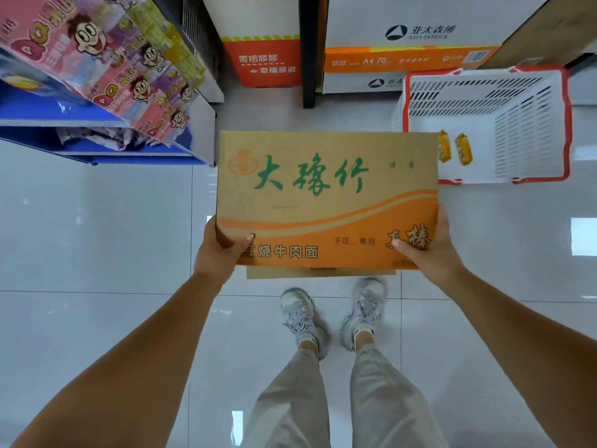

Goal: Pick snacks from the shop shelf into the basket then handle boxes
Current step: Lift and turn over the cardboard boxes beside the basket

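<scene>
Item: noodle carton (326,195), a flat cardboard case printed with green characters and an orange wave. I am watching it being held roughly level above the tiled floor (97,237), just ahead of the person's shoes (298,313).
Left hand: the left hand (216,250) is gripping the carton's near-left corner, its thumb lying on the printed top. The fingers are wrapping under the edge, out of my sight.
Right hand: the right hand (429,250) is gripping the near-right corner the same way, thumb on top and fingers hidden below.
Handling, my judgement: the board is looking stiff and is not sagging. I cannot tell whether it is full. Gripping only the near corners is leaving the far edge unsupported, so I am favouring palms under the middle of each short side. The printed face may be slick under the thumbs.
Beneath the carton: a plain cardboard strip (319,273) is showing past the near edge. I cannot tell whether it is a flap or a second box.
Right of the carton: a white basket (406,101) with a red rim is sitting on the floor, with two yellow snack packets (464,153) lying inside.
Left of the carton: a blue shelf (48,108) is carrying pink snack bags (97,53).
Beyond the carton: an orange box (265,63) and stacked paper boxes (410,37) are standing on the floor.
</scene>
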Demonstrator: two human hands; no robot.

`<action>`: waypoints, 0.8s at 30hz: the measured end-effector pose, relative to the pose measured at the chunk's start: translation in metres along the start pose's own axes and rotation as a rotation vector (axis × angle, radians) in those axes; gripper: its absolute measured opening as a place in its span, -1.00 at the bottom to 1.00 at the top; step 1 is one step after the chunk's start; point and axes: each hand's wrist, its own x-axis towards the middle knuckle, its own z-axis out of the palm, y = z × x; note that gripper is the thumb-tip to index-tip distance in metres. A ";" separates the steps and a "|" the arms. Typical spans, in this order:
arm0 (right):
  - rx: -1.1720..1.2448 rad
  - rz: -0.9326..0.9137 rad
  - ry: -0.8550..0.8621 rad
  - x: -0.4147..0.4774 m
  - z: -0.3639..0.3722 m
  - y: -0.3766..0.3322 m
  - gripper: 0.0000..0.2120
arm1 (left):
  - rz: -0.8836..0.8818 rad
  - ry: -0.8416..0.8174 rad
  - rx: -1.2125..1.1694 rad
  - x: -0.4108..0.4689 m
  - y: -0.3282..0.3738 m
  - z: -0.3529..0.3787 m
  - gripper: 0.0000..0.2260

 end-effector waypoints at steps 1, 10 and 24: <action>0.015 -0.007 0.015 0.000 0.001 0.003 -0.14 | -0.004 -0.001 -0.034 0.000 -0.002 0.001 -0.40; -0.075 0.239 -0.065 -0.020 -0.005 0.025 -0.02 | -0.070 -0.033 -0.006 -0.022 -0.019 -0.001 -0.42; -0.461 0.109 0.100 -0.021 -0.045 -0.065 -0.30 | 0.060 0.095 0.143 -0.031 0.061 -0.048 -0.40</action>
